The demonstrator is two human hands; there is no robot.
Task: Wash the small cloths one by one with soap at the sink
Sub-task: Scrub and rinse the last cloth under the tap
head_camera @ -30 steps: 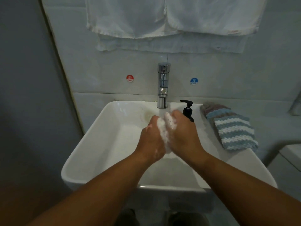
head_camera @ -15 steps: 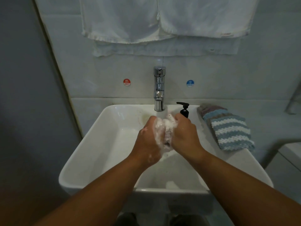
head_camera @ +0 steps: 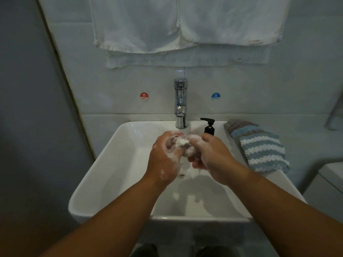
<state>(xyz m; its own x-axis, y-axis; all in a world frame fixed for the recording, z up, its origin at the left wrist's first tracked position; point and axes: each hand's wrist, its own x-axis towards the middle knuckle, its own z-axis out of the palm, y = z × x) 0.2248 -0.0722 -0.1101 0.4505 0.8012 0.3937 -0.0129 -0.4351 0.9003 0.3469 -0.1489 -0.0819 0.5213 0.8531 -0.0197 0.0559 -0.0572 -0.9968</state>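
Observation:
Over the white sink [head_camera: 111, 164], just below the chrome tap [head_camera: 181, 108], both my hands hold one small cloth [head_camera: 182, 145] that is bunched up and covered in white lather. My left hand [head_camera: 163, 158] grips its left part with curled fingers. My right hand [head_camera: 211, 156] grips its right part, and foam coats the knuckles. Most of the cloth is hidden between my palms. A black soap pump bottle [head_camera: 209, 127] stands on the rim right behind my right hand. A stack of small striped blue, white and grey cloths [head_camera: 259, 147] lies on the rim to the right.
White towels [head_camera: 185, 26] hang on the tiled wall above the tap. A red hot sticker [head_camera: 144, 96] and a blue cold sticker [head_camera: 215, 96] flank the tap. A grey wall stands at the left, and a white fixture [head_camera: 330, 182] sits at the right edge.
My hands have turned and rubbed the cloth between them, from pressed flat together to gripping it from both sides. More lather shows on the cloth.

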